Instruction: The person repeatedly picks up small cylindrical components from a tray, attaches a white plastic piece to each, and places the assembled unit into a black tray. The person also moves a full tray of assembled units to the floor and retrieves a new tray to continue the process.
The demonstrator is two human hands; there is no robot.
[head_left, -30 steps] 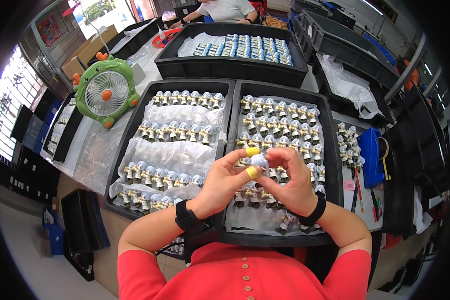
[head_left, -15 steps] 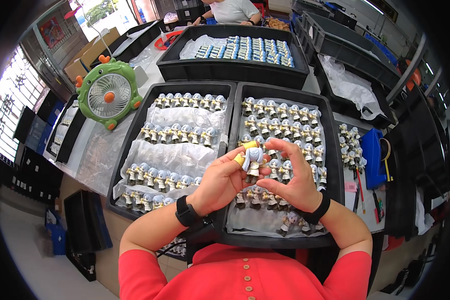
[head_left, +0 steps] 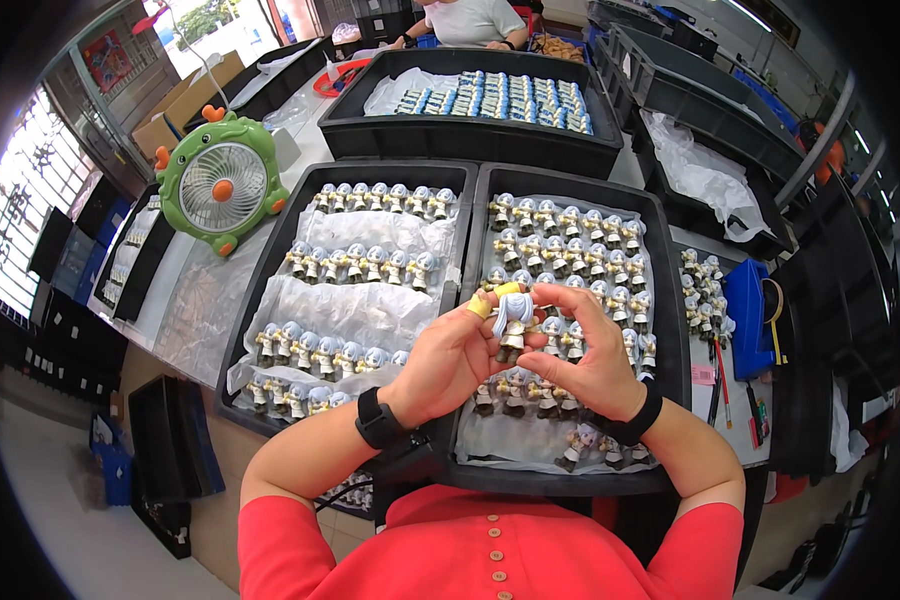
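A small figurine [head_left: 513,322] with pale blue hair, a white outfit and dark boots is held upright between my hands, its long-haired side toward me. My left hand [head_left: 445,355] grips it from the left, with yellow covers on the thumb and a fingertip. From the right, my right hand [head_left: 598,355] closes on it, index finger by the head and thumb near the lower body. Beneath my hands, a black tray [head_left: 675,400] lined with thin white sheet holds rows of similar figurines. Another black tray [head_left: 253,310] on the left carries more rows on crumpled sheets.
A green fan [head_left: 220,185] stands at the left. Behind the trays, a deep black bin [head_left: 470,146] holds blue-and-white pieces; a person [head_left: 470,22] sits beyond it. To the right are loose figurines [head_left: 703,290], a blue holder [head_left: 748,315] and a red brush [head_left: 722,385].
My right hand's fingers have closed in on the figurine from a wider spread. The figurine has shifted slightly right. The whole view has moved a little.
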